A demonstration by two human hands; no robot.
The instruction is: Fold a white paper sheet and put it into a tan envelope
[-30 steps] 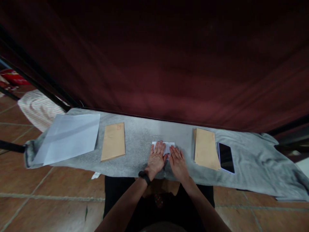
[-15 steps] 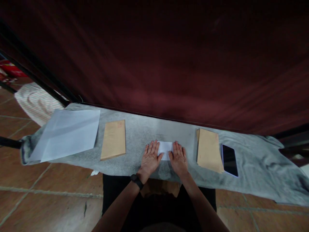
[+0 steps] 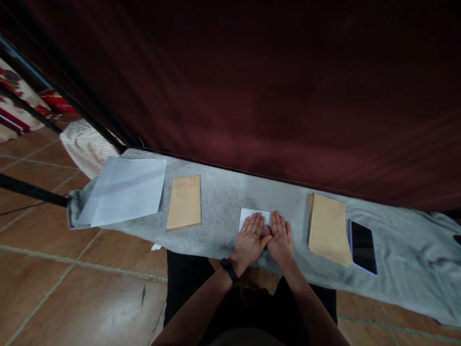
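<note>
A small folded sheet of white paper [image 3: 246, 213] lies on the grey cloth, partly covered by both hands. My left hand [image 3: 249, 239] rests flat across its middle, fingers stretched out, a dark band on the wrist. Pressed flat at the paper's right edge is my right hand [image 3: 280, 239], fingers extended. The two thumbs meet or overlap over the paper. To the left lies a stack of brown envelopes [image 3: 184, 202]; a second, less even stack of brown envelopes [image 3: 327, 228] sits to the right.
Large white sheets [image 3: 129, 190] cover the left end of the grey cloth [image 3: 223, 197]. A phone [image 3: 363, 246] lies beside the right envelopes. A dark red curtain [image 3: 252, 110] hangs along the far edge. At left are a black bar [image 3: 32, 189] and a striped cloth [image 3: 86, 149].
My left hand has slid rightward from the paper's left edge onto its middle, closing up to my right hand. The whole view has shifted, with things appearing further right.
</note>
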